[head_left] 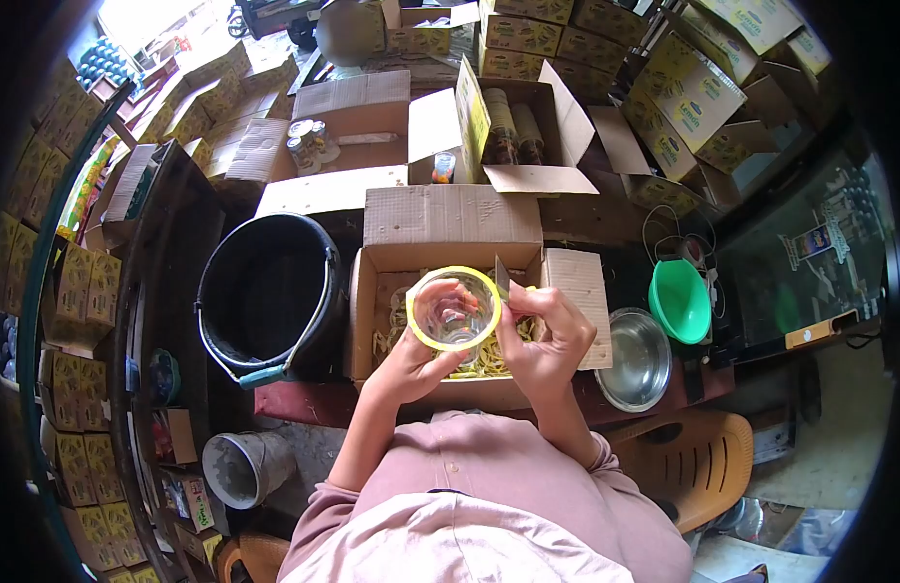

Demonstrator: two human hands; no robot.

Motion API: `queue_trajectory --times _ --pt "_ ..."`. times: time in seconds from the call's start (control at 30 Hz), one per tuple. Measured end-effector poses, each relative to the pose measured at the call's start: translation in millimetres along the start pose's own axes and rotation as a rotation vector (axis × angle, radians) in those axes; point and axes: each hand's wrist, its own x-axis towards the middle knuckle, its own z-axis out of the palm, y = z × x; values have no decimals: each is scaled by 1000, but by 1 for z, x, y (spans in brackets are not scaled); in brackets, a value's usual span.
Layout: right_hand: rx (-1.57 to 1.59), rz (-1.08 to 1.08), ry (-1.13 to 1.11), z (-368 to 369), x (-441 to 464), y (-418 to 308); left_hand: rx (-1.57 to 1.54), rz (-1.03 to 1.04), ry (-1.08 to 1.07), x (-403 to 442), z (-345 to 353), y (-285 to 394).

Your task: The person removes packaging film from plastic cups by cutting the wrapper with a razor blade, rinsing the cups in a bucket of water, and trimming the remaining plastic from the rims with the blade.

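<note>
A clear plastic cup (454,309) with a yellow rim is tilted so that its mouth faces the camera. My left hand (411,367) is wrapped round its left side and underside. At the cup's right edge, my right hand (547,340) grips a small knife (501,276), its blade pointing up beside the yellow rim. Both hands are above an open cardboard box (454,216), in which yellow strips (489,364) lie.
A black bucket (265,291) stands left of the box. To the right are a metal bowl (635,361) and a green bowl (680,299). Open cartons (353,97) sit behind. A grey bucket (238,469) is low on the left, and an orange chair (697,457) low on the right.
</note>
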Motion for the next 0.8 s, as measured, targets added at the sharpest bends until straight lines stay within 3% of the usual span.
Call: queue_trajectory --times 0.23,0.5,0.8 --pt "16 10 -47 -4 2 4 -55 -13 -75 2 -2 7" --pt "77 110 35 -3 -4 -5 -598 -128 52 3 7 -4" --pt "18 65 10 -4 -8 -14 -406 -68 87 2 10 0"
